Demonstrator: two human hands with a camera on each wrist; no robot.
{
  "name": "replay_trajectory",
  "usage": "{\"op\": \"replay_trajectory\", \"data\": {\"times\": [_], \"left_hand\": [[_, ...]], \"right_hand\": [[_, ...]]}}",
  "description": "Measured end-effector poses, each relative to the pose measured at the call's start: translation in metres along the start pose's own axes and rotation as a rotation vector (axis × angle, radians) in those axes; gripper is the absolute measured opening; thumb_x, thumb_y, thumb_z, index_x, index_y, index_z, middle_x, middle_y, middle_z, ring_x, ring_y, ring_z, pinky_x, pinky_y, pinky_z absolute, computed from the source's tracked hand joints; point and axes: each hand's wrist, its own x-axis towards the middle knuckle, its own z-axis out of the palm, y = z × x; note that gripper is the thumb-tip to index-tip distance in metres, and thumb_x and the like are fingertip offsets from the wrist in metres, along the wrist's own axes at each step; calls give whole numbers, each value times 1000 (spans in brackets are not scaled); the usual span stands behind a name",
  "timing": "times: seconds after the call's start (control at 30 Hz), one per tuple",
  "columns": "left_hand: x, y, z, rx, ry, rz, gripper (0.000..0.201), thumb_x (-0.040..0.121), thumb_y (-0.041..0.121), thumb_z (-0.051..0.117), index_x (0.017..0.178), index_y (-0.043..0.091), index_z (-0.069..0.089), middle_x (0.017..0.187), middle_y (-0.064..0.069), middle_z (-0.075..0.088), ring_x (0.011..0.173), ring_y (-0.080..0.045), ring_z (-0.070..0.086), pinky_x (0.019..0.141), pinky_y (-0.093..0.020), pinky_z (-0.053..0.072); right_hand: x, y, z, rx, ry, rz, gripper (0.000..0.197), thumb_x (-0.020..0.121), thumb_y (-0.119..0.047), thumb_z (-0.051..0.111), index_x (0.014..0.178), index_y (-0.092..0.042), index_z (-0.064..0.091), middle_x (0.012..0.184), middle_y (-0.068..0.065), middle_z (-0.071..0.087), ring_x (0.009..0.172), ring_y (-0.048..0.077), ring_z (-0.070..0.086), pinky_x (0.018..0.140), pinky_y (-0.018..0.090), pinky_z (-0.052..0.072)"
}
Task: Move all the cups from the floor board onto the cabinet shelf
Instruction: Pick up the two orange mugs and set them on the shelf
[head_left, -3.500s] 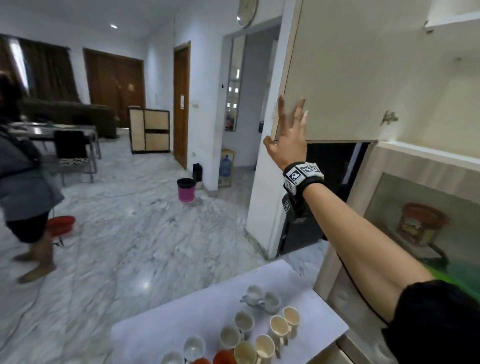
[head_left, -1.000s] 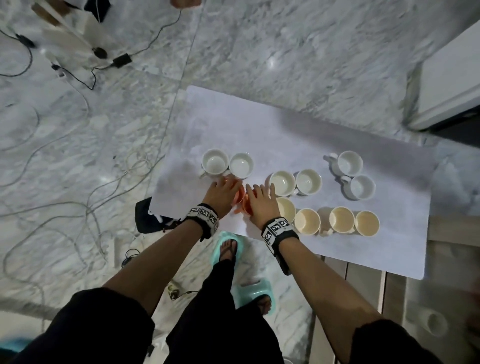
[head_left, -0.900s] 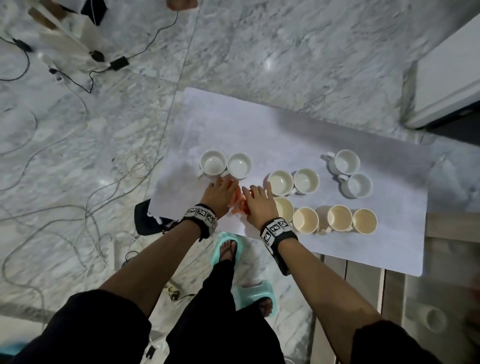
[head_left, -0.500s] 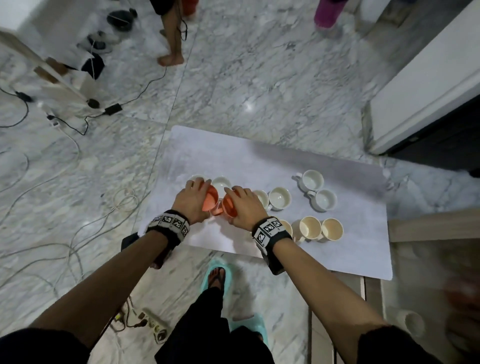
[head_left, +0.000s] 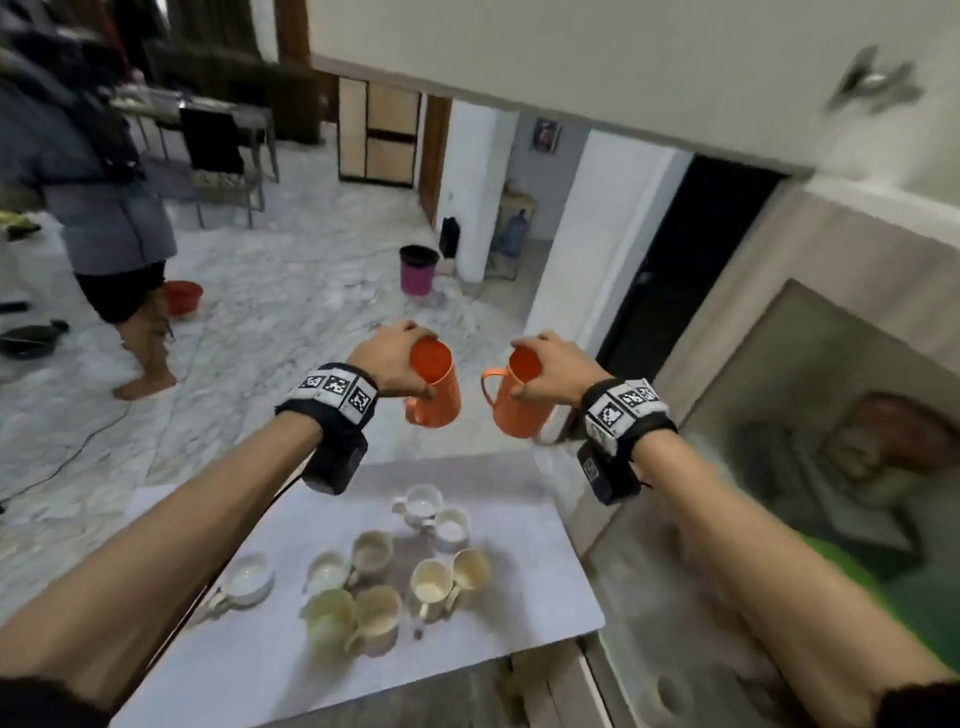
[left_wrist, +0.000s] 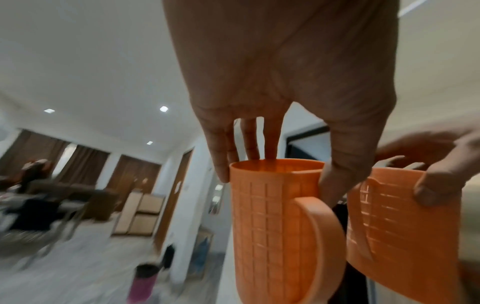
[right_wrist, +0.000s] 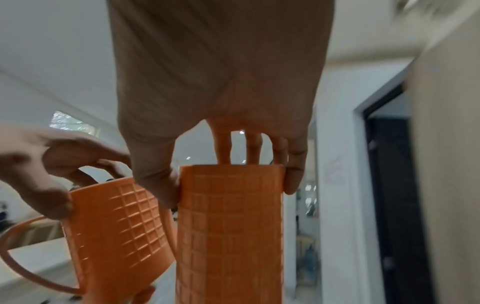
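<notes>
Below, pale cups (head_left: 374, 587) wait on the board (head_left: 545, 587). Higher, the left hand (head_left: 387, 361) and right hand (head_left: 553, 366) each pinch an orange cup (head_left: 435, 387) by its rim; such shallow fingertip grips could slip, or the cups knock together near the cabinet (head_left: 597, 57).

Open air ahead; cabinet door (head_left: 597, 57) overhangs above the hands

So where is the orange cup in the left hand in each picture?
Head: the left orange cup is just left of centre, held by its rim in the left hand.
Left wrist: it fills the lower middle, handle pointing right.
Right wrist: it is at the lower left, tilted.
Shared landmark: the right orange cup, beside it in all three.
</notes>
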Motion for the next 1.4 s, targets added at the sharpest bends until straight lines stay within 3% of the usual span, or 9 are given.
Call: {"op": "replay_trajectory", "data": {"times": [0.27, 0.47, 0.7, 0.87, 0.97, 1.03, 1.17, 1.27, 1.4], "left_hand": [[61, 262, -141, -63, 222, 373, 83, 64, 31, 82, 138, 19, 46, 135, -10, 50, 120, -32, 51, 102, -42, 46], [80, 384, -196, -56, 305, 517, 82, 62, 32, 82, 136, 18, 48, 133, -10, 49, 117, -32, 53, 98, -40, 48], [103, 467, -184, -31, 365, 647, 77, 67, 32, 74, 138, 20, 47, 133, -7, 48, 120, -32, 51, 95, -37, 48], [143, 502, -171, -54, 263, 695, 78, 66, 29, 73, 139, 17, 47, 135, -9, 49, 120, -31, 52, 92, -34, 48], [167, 517, -171, -34, 163, 709, 81, 55, 32, 73, 132, 16, 55, 129, -10, 58, 114, -30, 57, 92, -35, 52], [184, 525, -171, -1, 93, 712, 79, 47, 35, 68, 123, 15, 62, 120, -10, 65, 105, -29, 61, 92, -38, 54], [220, 534, -173, 41, 8, 718, 64, 51, 33, 68, 113, 13, 68, 104, -8, 68, 90, -25, 61, 85, -34, 54], [244, 538, -174, 63, -37, 745, 54, 51, 35, 70, 103, 18, 72, 104, -7, 73, 96, -25, 67, 86, -36, 56], [267, 545, -171, 87, -93, 795, 50, 51, 32, 68, 98, 17, 74, 100, -6, 74, 86, -23, 66, 82, -33, 55]], "right_hand": [[-122, 99, -253, -64, 387, 166, 71, 76, -46, 68, 140, -22, 46, 133, 13, 49, 118, 33, 52, 96, 43, 48], [-197, 137, -361, -43, 521, 273, 73, 76, -43, 68, 140, -18, 46, 138, 8, 54, 121, 29, 53, 102, 44, 46], [-215, 167, -383, -79, 611, 432, 81, 67, -50, 64, 139, -18, 47, 136, 9, 55, 119, 29, 54, 98, 48, 49], [-188, 196, -385, -119, 492, 605, 68, 77, -38, 68, 139, -20, 48, 135, 10, 56, 117, 30, 55, 94, 40, 50], [-168, 201, -393, -138, 380, 719, 56, 78, -35, 67, 131, -22, 55, 126, 8, 59, 111, 28, 58, 85, 36, 51], [-154, 205, -399, -153, 306, 775, 51, 71, -38, 68, 120, -24, 63, 117, 5, 65, 105, 27, 62, 82, 36, 54], [-124, 227, -409, -161, 227, 847, 67, 43, -50, 68, 108, -31, 69, 111, 2, 69, 100, 25, 66, 90, 43, 55], [-108, 229, -406, -97, 227, 860, 66, 52, -45, 69, 116, -29, 66, 117, 2, 67, 107, 25, 64, 93, 40, 53], [-92, 237, -404, -65, 226, 881, 52, 75, -31, 69, 126, -24, 61, 126, 4, 62, 114, 25, 59, 95, 36, 50]]}}
